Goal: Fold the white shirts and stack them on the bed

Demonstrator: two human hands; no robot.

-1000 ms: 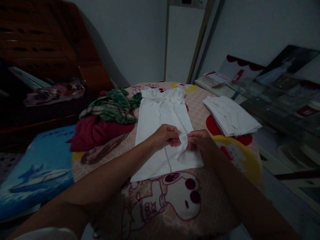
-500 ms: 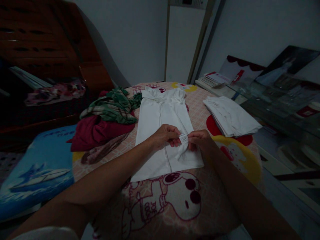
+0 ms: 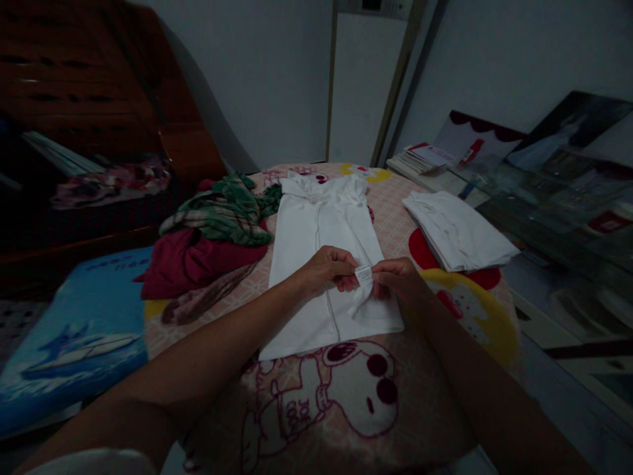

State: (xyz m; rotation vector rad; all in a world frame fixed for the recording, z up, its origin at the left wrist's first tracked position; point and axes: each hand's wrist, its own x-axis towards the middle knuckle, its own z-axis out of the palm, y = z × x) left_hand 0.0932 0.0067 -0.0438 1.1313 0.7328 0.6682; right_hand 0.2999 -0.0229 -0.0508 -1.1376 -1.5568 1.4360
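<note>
A white garment [image 3: 297, 264] lies spread on the patterned table cover, its far end bunched up. Between my hands a small white care label [image 3: 364, 274] with dark print is held flat, facing me. My left hand [image 3: 332, 269] pinches the label's left edge between thumb and fingers. On the other side, my right hand [image 3: 395, 274] pinches its right edge. A strip of white cloth hangs below the label, over the garment's near right part. The print is too small to read.
Green plaid cloth [image 3: 222, 214] and maroon cloth [image 3: 192, 264] are heaped left of the garment. Folded white clothes [image 3: 457, 227] lie on the right. Beyond them runs a glass-topped cabinet [image 3: 519, 191] with papers [image 3: 425, 157]. A blue printed stool or board [image 3: 84, 330] stands at left.
Almost nothing differs. Both hands keep their pinch on the label, and the whole view has shifted very slightly.
</note>
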